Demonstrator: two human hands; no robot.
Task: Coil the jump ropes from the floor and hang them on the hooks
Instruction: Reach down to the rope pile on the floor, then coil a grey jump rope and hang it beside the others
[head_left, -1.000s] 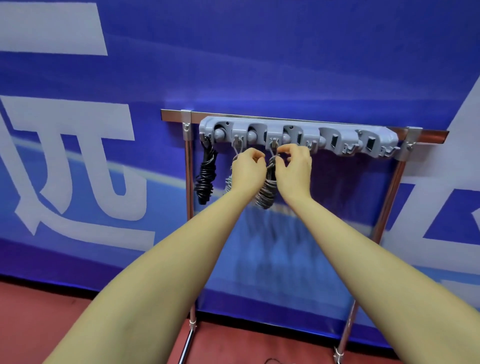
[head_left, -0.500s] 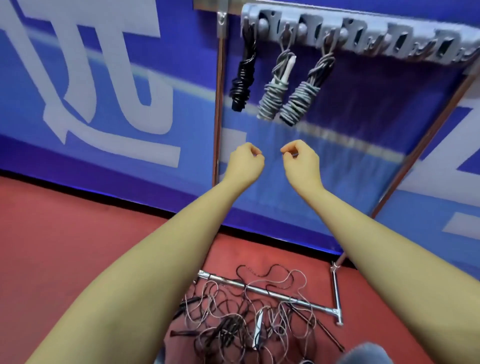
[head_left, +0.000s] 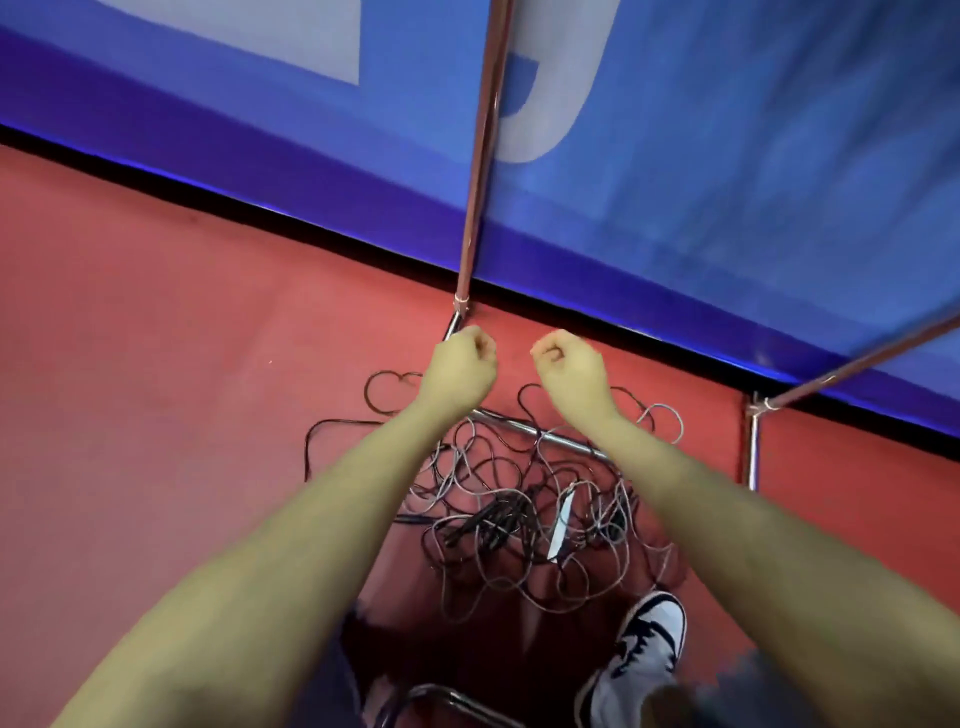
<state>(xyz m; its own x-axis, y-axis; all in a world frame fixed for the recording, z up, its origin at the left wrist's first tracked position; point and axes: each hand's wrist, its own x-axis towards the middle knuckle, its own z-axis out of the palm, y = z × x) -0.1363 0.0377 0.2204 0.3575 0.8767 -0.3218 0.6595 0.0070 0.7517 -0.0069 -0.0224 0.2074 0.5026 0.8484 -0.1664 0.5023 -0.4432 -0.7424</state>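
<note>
Red rubbery-looking floor up close, and a big blue banner wall with pale lettering at the far side. A thin black strip runs along where they meet.

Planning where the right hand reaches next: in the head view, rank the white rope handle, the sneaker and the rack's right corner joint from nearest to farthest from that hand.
From the right hand, in the picture:
1. White rope handle, below it, within the tangle.
2. Rack's right corner joint, off to its right by the wall.
3. Sneaker, lowest, near the frame's bottom edge.
</note>
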